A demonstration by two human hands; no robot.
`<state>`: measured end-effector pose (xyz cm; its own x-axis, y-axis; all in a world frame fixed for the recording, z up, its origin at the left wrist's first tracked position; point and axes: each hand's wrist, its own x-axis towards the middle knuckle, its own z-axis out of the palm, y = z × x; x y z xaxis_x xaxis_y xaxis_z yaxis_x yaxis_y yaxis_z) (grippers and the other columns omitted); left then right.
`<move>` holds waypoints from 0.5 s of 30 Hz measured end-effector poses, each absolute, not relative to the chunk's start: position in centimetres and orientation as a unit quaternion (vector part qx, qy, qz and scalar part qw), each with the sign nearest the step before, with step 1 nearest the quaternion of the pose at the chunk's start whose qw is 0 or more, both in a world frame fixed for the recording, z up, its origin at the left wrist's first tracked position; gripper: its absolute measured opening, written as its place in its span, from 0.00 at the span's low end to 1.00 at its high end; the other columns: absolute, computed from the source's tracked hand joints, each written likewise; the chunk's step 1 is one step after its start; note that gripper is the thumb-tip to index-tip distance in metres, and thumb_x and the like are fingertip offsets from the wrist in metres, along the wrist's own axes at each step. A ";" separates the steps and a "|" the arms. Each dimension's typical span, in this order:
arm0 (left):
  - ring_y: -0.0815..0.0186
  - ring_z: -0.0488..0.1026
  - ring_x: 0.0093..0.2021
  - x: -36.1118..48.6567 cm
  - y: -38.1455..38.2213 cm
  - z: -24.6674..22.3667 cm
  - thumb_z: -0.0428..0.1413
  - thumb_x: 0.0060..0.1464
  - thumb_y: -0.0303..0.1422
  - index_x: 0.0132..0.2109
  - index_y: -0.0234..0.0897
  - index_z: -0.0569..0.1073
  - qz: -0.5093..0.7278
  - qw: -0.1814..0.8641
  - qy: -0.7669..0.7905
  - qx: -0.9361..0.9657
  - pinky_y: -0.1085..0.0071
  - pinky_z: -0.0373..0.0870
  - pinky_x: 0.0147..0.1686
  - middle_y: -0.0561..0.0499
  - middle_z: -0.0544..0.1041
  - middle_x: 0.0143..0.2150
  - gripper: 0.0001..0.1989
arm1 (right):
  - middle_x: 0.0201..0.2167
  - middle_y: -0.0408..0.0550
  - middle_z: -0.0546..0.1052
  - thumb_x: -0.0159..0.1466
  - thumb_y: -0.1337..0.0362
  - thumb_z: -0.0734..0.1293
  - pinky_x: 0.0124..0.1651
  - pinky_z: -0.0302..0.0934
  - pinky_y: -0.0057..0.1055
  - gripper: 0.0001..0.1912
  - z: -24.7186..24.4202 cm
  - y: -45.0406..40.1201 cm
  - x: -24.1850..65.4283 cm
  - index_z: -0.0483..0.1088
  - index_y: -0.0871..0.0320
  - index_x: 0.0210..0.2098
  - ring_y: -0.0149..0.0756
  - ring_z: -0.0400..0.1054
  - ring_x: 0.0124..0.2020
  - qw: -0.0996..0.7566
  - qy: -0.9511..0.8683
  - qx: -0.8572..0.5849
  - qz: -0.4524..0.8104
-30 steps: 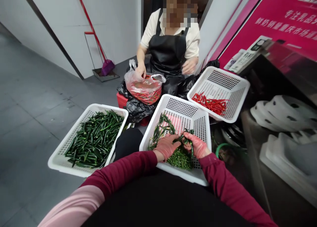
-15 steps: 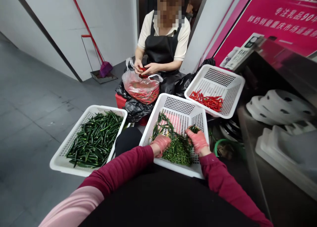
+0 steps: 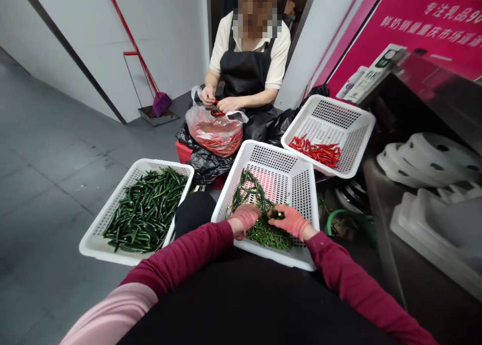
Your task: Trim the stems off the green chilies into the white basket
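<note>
Both my hands wear thin pinkish-red gloves and are over the middle white perforated basket [image 3: 309, 204]. In it lie thin green stems [image 3: 269, 234] and some dark green chili peppers [image 3: 249, 182]. Above the stems my left hand [image 3: 246, 218] has its fingers curled closed; what they hold, if anything, is hidden. My right hand [image 3: 289, 221] is closed around a few green chili peppers [image 3: 277, 214], close beside the left hand. To the left, another white basket [image 3: 94, 242] holds a heap of trimmed-looking green chili peppers [image 3: 145, 209].
A person [image 3: 244, 74] in a black apron sits opposite, handling red chilies above a clear plastic bag [image 3: 216, 136] of them. A third basket [image 3: 339, 104] with red chilies [image 3: 320, 151] stands at right. A broom [image 3: 161, 104] and dustpan lean by the wall; a metal counter [image 3: 380, 209] borders the right.
My right hand has moved left from the basket's right side to beside my left hand, carrying green chili peppers. The left hand has barely moved.
</note>
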<state>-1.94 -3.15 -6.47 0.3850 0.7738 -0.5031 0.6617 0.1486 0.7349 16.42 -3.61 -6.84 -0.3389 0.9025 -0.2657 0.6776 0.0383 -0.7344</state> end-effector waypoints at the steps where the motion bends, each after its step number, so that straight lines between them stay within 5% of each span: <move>1: 0.69 0.67 0.25 -1.8 -3.3 -6.3 0.49 0.46 0.32 0.37 0.35 0.71 0.061 0.551 0.539 0.634 0.76 0.60 0.23 0.54 0.69 0.23 0.11 | 0.27 0.42 0.73 0.49 0.61 0.67 0.36 0.60 0.28 0.11 -6.3 -3.8 16.6 0.70 0.58 0.32 0.32 0.66 0.30 0.170 -0.660 -0.570 0.459; 9: 0.73 0.61 0.20 -1.7 -4.2 -5.4 0.46 0.49 0.45 0.26 0.36 0.70 0.007 0.562 0.414 0.716 0.77 0.58 0.21 0.56 0.64 0.17 0.18 | 0.10 0.34 0.63 0.43 0.63 0.71 0.15 0.46 0.21 0.10 -4.0 -6.6 16.1 0.66 0.59 0.22 0.22 0.52 0.11 0.114 -0.537 -0.572 0.610; 15: 0.68 0.68 0.29 -1.3 -5.0 -4.1 0.47 0.51 0.44 0.27 0.36 0.74 -0.023 0.420 0.414 0.807 0.76 0.62 0.29 0.52 0.71 0.23 0.19 | 0.12 0.40 0.68 0.48 0.61 0.67 0.13 0.44 0.21 0.09 -4.3 -7.5 16.0 0.67 0.62 0.20 0.23 0.54 0.11 0.106 -0.521 -0.524 0.666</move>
